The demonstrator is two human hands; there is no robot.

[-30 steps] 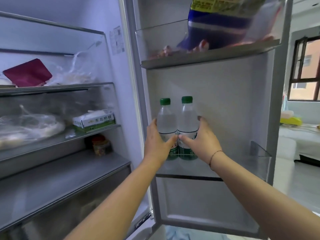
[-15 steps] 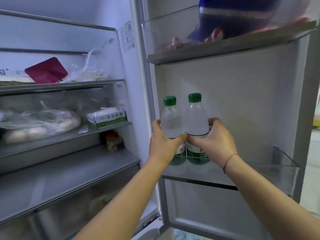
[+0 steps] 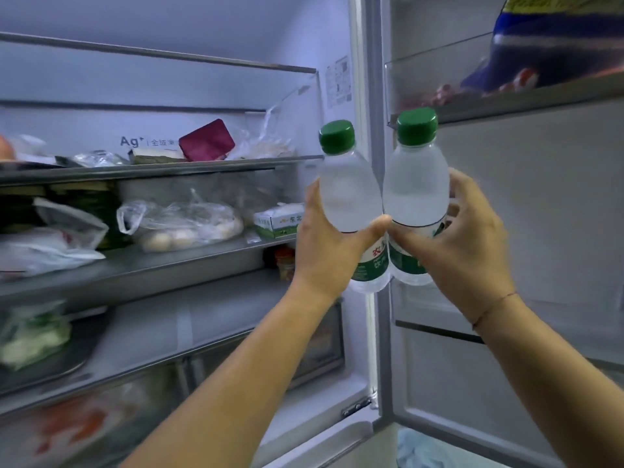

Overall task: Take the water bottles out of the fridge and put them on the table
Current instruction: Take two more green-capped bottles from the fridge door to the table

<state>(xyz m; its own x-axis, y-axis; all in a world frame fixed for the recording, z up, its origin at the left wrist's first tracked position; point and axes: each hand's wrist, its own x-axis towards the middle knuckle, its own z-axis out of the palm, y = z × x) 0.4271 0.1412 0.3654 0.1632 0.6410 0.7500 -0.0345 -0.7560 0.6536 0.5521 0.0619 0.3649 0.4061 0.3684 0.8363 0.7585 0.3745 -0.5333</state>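
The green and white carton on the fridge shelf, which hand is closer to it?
Left. The left hand, gripping one bottle, is just beside the carton; the right hand, gripping the other bottle, is farther right, in front of the door.

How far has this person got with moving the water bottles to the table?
Done: the left water bottle and right water bottle are up out of the door shelf. In hand: the left hand grips one, the right hand the other. Left: carrying them to a table, which is not in view.
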